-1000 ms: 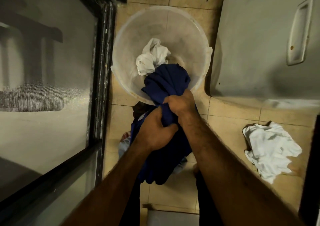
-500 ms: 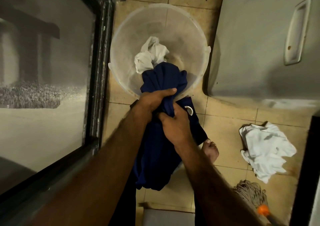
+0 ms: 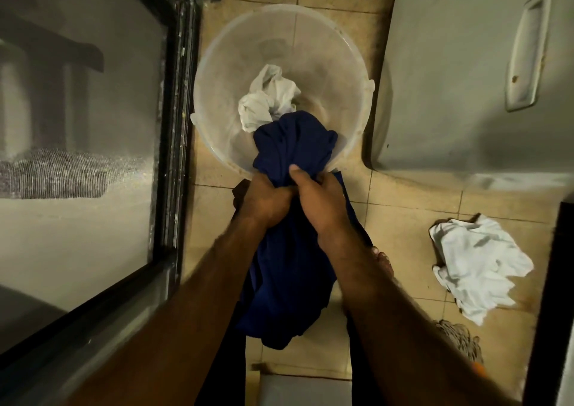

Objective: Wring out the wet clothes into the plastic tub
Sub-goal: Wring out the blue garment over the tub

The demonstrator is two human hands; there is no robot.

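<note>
While both hands clench side by side around the middle of the dark blue garment [image 3: 292, 147], left hand [image 3: 264, 202] and right hand [image 3: 320, 200] each keep a tight grip. Its long axis runs away from the person: the far end bunches over the plastic tub's [image 3: 217, 73] near rim, the tail hangs toward the floor.

The scene was dimly lit by warm light falling from above. Straight lines were bowed toward the frame edges by the wide lens. The forearms at the bottom were smeared by blur. Soft glare was seen on the glass panel [image 3: 77, 157] at left.
</note>
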